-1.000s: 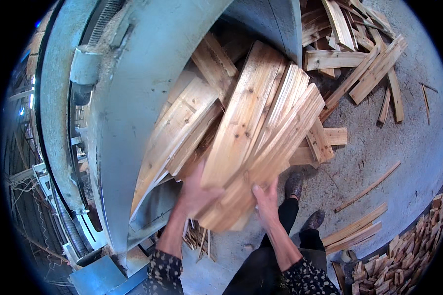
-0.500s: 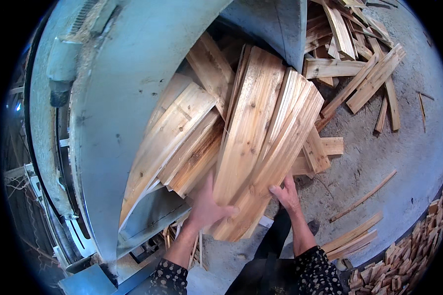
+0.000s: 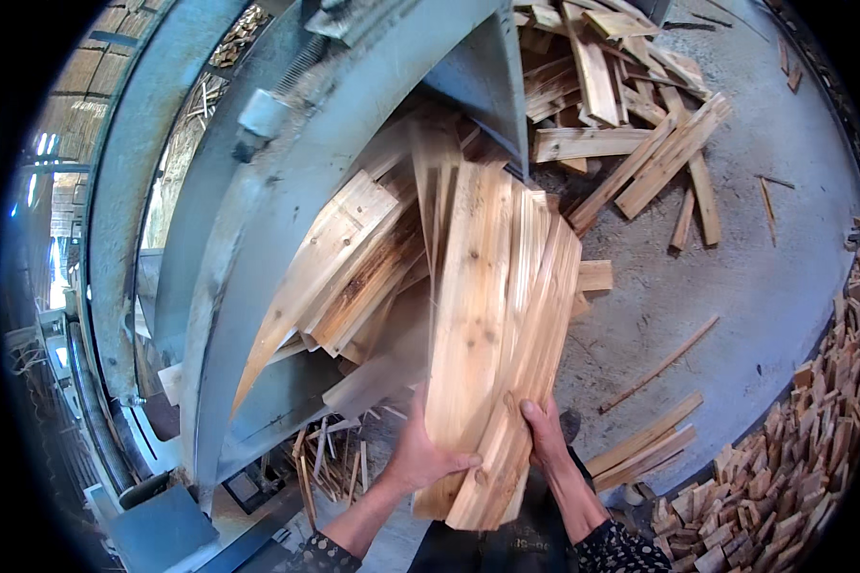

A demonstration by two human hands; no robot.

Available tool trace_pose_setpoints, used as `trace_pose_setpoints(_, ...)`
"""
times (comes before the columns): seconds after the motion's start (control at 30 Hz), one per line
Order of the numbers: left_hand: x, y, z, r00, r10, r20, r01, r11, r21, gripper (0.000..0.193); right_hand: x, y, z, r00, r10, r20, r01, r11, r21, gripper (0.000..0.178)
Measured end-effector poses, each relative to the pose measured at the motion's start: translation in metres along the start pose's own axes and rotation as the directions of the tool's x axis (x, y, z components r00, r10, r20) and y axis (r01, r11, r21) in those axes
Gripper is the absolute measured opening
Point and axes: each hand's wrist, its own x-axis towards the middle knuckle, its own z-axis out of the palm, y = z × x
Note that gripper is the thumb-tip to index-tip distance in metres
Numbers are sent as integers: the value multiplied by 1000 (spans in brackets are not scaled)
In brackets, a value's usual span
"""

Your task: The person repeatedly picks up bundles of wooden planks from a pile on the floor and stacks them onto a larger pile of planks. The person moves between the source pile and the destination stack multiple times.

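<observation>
Between two hands (image 3: 422,458) (image 3: 548,437), one board bundle (image 3: 476,325)

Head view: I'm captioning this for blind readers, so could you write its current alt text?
A person's left hand and right hand grip a bundle of wooden boards beside a blue-grey metal machine. Loose boards lie scattered on the floor at upper right; short wood pieces are heaped at lower right.

Wooden boards (image 3: 470,320) between both hands (image 3: 422,456)
</observation>
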Motion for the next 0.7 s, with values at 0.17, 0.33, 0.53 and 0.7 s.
trace_pose_setpoints(0.17, -75, 5, 41, 986, 50, 158, -30, 992, -125, 99, -116, -20, -17, 998, -6, -70, 4, 1000, -28, 73)
trace_pose_setpoints(0.33, -142, -3, 86, 954, -100, 281, 141, 982, -127, 88, -212, -18, -57, 970, 99, -220, -113, 992, -50, 68)
trace_pose_setpoints(0.53, -199, -29, 110, 878, -285, 385, 403, 875, -270, 74, -282, 1, -73, 951, 115, -288, -148, 984, -97, 62)
trace_pose_setpoints(0.7, -211, -61, 97, 801, -372, 469, 539, 788, -296, 68, -286, 48, -83, 937, 145, -318, -185, 978, -98, 61)
